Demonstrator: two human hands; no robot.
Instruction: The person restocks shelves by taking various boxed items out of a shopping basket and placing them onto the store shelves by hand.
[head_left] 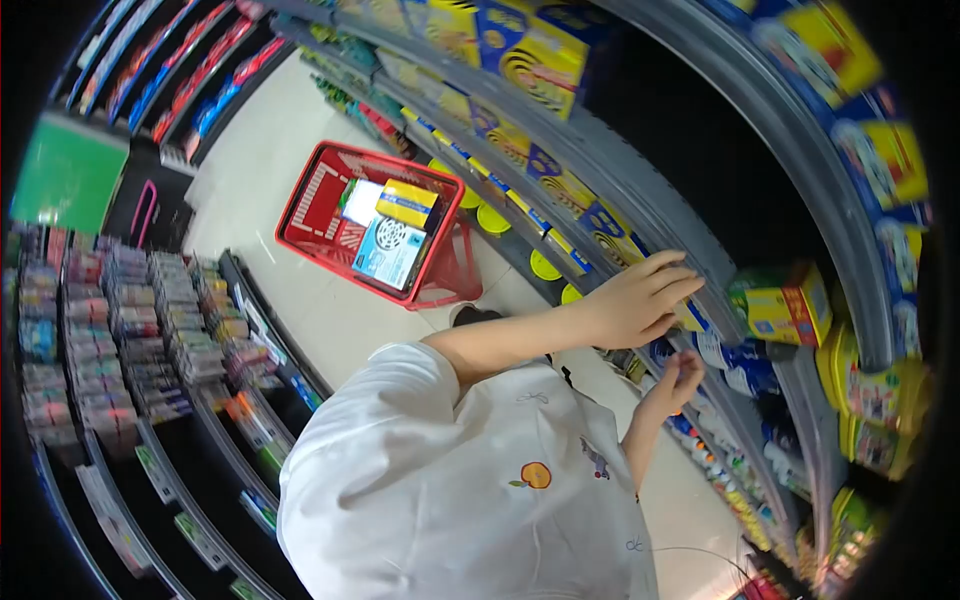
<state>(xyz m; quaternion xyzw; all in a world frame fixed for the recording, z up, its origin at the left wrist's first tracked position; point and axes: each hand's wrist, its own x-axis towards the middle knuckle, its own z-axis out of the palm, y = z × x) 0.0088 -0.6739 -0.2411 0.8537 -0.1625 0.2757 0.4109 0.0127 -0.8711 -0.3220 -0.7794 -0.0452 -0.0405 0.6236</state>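
My left hand (645,298) reaches across to the front edge of a shelf of yellow-and-blue boxes (610,235). Its fingers are spread and slightly bent, with nothing visible in them. Just below it in the view is my right hand (680,382), loosely curled with a gap between thumb and fingers, holding nothing that I can see. It is beside the lower shelf edge, near blue-and-white packages (735,365). A yellow-and-red box (785,312) sits on the shelf to the right of both hands.
A red shopping basket (325,205) stands on the pale floor (240,200), holding a yellow-and-blue box (408,202) and a light blue box (390,248). Racks of small packets (100,340) line the left side. Yellow packages (880,395) are at far right.
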